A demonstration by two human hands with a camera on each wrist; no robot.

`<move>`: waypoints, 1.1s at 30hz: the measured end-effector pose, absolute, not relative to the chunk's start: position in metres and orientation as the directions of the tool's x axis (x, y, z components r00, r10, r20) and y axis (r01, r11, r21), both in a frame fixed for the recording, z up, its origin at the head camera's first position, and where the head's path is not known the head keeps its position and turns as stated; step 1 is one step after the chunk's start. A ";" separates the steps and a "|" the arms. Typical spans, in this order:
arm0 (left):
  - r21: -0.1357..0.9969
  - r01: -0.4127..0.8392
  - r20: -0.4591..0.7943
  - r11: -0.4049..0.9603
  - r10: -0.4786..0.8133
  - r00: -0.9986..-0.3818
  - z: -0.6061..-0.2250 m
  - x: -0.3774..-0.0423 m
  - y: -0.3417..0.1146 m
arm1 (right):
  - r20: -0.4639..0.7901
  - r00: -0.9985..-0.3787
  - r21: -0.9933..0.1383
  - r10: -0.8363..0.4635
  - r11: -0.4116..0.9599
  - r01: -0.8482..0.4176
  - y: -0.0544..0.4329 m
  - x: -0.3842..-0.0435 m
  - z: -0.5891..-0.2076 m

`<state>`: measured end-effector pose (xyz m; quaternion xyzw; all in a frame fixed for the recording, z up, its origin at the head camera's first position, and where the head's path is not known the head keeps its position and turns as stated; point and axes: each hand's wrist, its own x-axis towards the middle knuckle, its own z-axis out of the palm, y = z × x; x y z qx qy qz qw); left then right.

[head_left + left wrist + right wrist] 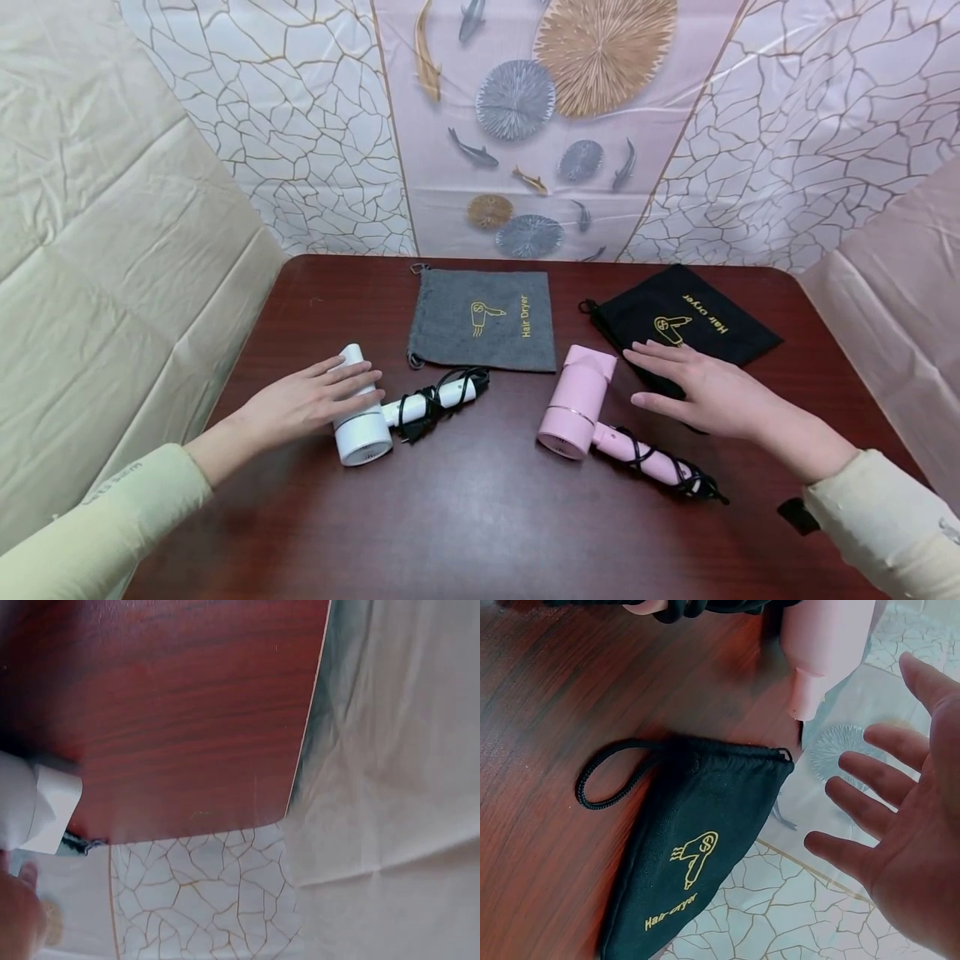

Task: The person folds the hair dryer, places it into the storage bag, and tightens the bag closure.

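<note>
A white hair dryer (363, 439) lies on the table, its black cord wound about the handle. My left hand (303, 398) is over its barrel with fingers stretched out; whether they touch it I cannot tell. In the left wrist view only the end of that dryer (56, 810) and part of the hand (19, 919) show. My right hand (712, 387) hovers with spread fingers, holding nothing, by a black drawstring pouch (723, 329) printed "Hair Dryer". Left of this hand lies a pink hair dryer (576, 400), its handle also wrapped in cord.
Behind the dryers a grey drawstring pouch (446, 321) with the same yellow print lies flat. The dark red wooden table (480, 517) ends at a patterned cloth backdrop (337, 125). Beige cloth walls (112, 208) flank both sides.
</note>
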<state>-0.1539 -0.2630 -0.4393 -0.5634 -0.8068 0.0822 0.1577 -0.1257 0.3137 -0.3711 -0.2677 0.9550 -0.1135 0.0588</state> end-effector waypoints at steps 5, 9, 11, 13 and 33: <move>-0.286 0.900 0.198 0.330 0.939 -0.281 -0.444 -0.152 -0.263 | -0.059 -0.856 -0.251 -0.514 0.838 -0.485 0.315 -0.126 -0.370; -0.258 0.912 0.226 0.318 0.938 -0.263 -0.445 -0.151 -0.261 | -0.073 -0.865 -0.248 -0.497 0.849 -0.467 0.316 -0.127 -0.369; -0.242 0.918 0.234 0.313 0.938 -0.258 -0.445 -0.151 -0.259 | -0.075 -0.866 -0.244 -0.494 0.851 -0.464 0.315 -0.127 -0.369; -0.226 0.925 0.239 0.307 0.937 -0.253 -0.445 -0.149 -0.258 | -0.073 -0.865 -0.240 -0.496 0.851 -0.467 0.315 -0.128 -0.369; -0.184 0.878 0.267 0.442 0.882 -0.388 -0.417 -0.139 -0.244 | -0.044 -0.853 -0.254 -0.520 0.832 -0.494 0.307 -0.138 -0.366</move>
